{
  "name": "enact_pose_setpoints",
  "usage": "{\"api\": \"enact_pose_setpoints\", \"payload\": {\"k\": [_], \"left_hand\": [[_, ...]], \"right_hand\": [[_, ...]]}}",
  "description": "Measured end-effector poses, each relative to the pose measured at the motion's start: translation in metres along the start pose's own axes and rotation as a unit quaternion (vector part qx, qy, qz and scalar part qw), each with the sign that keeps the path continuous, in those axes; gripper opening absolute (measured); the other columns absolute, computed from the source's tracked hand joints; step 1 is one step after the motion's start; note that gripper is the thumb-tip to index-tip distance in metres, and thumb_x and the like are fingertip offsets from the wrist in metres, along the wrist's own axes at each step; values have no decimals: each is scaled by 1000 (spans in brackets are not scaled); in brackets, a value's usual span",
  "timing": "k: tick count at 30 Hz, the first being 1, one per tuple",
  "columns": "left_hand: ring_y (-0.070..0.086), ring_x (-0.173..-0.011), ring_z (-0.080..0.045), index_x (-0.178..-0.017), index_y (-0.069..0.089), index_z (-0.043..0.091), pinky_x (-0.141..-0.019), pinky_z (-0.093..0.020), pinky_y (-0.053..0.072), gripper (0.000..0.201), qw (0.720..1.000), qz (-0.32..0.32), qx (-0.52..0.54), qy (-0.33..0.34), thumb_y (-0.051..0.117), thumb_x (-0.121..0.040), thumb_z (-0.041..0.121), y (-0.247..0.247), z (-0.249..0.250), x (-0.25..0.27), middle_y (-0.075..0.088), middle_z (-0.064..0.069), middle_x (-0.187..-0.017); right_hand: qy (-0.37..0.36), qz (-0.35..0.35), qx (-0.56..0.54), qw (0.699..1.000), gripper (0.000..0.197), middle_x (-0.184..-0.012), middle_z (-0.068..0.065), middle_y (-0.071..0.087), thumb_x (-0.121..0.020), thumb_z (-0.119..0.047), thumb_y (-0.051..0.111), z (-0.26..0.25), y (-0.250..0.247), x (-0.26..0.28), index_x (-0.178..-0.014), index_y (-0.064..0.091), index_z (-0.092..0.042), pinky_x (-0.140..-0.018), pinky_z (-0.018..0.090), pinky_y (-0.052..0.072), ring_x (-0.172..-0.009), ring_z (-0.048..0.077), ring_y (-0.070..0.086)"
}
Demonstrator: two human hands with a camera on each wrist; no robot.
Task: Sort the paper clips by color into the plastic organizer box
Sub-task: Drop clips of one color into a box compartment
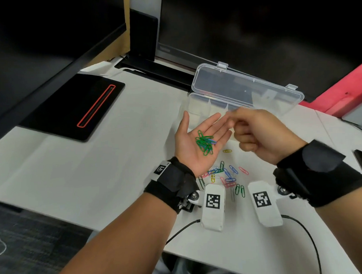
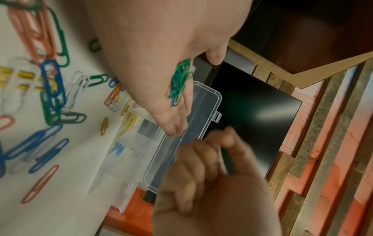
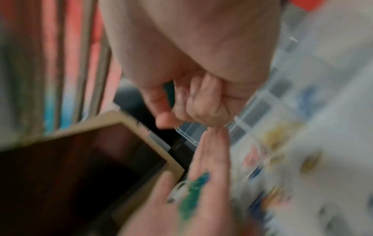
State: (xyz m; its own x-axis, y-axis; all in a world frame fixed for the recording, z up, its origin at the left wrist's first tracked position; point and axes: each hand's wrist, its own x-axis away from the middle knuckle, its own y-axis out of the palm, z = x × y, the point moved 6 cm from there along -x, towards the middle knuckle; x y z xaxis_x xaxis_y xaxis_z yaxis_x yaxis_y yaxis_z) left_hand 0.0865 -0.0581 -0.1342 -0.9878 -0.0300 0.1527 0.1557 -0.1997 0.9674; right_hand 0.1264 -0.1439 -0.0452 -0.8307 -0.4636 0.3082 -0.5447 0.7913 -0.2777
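My left hand (image 1: pixel 204 125) lies open, palm up, above the white table (image 1: pixel 115 159), and a small heap of green paper clips (image 1: pixel 205 143) with one blue clip among them rests in the palm. My right hand (image 1: pixel 233 116) is curled just beyond the left fingertips; in the left wrist view its thumb and fingers pinch a thin dark green clip (image 2: pixel 228 161). The clear organizer box (image 1: pixel 201 99) stands open behind both hands with its lid (image 1: pixel 246 83) tilted back. Yellow clips (image 2: pixel 130 121) and blue clips (image 2: pixel 118 148) lie in separate compartments. Mixed loose clips (image 1: pixel 226 174) are scattered between my wrists.
A black pad with a red outline (image 1: pixel 76 107) lies at the left. A black monitor stand (image 1: pixel 153 70) and dark screens stand behind the box. A red surface (image 1: pixel 342 90) rises at the right. Black cables (image 1: pixel 302 229) trail over the near table edge.
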Motion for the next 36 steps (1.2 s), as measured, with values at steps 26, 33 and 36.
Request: {"api": "enact_pose_setpoints", "payload": {"k": [26, 33, 36], "left_hand": [[54, -121, -35, -137, 46, -6, -103, -41, 42, 80, 999, 14, -35, -13, 38, -93, 61, 0, -1, 1, 52, -26, -137], [63, -107, -31, -135, 49, -5, -82, -37, 55, 79, 999, 16, -33, -8, 40, -93, 61, 0, 0, 1, 64, -24, -120], [57, -119, -32, -135, 49, -6, -102, -40, 46, 78, 999, 20, -28, -3, 42, -93, 60, -2, 0, 0, 59, -25, -129]], "right_hand": [[-181, 42, 499, 847, 18, -84, -14, 70, -81, -30, 71, -5, 17, 9, -97, 75, -37, -79, 28, 51, -80, 6, 61], [-146, 68, 364, 917, 17, -65, -5, 68, -83, -17, 58, 0, 11, 0, -73, 69, -23, -60, 29, 48, -54, 11, 53], [-18, 41, 41, 998, 27, -51, -3, 30, -87, -13, 43, 13, 1, -2, -60, 46, -18, -38, 20, 17, -38, 13, 20]]}}
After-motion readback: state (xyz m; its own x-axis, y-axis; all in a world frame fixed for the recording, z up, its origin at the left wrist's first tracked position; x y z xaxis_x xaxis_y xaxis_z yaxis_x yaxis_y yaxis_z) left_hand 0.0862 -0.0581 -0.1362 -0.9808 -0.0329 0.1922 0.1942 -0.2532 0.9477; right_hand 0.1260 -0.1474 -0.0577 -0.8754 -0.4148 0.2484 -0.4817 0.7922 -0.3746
